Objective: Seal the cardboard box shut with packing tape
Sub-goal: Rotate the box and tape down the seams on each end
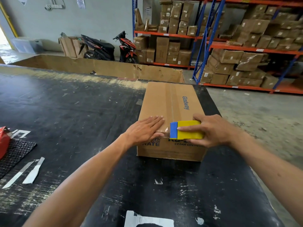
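A long brown cardboard box (170,102) lies on the black table, its flaps closed and a strip of clear tape running along the top seam. My left hand (146,130) lies flat on the box's near top edge, fingers straight, pressing the tape end down. My right hand (211,130) grips a yellow and blue tape dispenser (186,129) at the near end of the seam. A short span of clear tape stretches from the dispenser to the box edge beside my left thumb.
The black worktable (82,120) is scuffed, with white tape scraps (31,171) and a black mat (13,154) at the left. A large open carton (105,66) stands behind the table. Shelving with parcels (246,46) fills the right; a motorbike (108,48) is parked at the back.
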Tool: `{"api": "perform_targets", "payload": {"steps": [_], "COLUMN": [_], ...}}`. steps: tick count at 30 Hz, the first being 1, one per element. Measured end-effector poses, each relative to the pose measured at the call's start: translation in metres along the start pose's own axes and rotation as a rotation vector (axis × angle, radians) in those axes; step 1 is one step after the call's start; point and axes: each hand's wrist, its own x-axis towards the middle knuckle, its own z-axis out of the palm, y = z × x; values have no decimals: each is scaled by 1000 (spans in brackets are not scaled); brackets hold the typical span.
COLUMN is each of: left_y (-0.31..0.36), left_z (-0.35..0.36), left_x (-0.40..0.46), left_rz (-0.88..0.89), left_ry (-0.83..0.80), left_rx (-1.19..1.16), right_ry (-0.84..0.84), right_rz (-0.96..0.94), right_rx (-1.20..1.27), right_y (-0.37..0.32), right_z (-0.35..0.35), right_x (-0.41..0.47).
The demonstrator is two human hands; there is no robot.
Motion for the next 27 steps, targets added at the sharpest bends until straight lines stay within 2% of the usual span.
{"api": "perform_targets", "payload": {"steps": [10, 16, 24, 27], "left_y": [0, -1, 1, 11], "left_z": [-1, 0, -4, -12], "left_x": [-1, -2, -2, 2], "left_rz": [-14, -16, -3, 30], "left_ry": [31, 58, 48, 75], "left_rx": [-4, -16, -31, 64], "right_ry": [5, 47, 36, 9], "right_rz": [-25, 7, -64, -59], "right_rx": [-23, -15, -44, -29], "right_y": [3, 29, 47, 50], "right_z": [-1, -7, -5, -8], "right_x": [-6, -44, -60, -55]}}
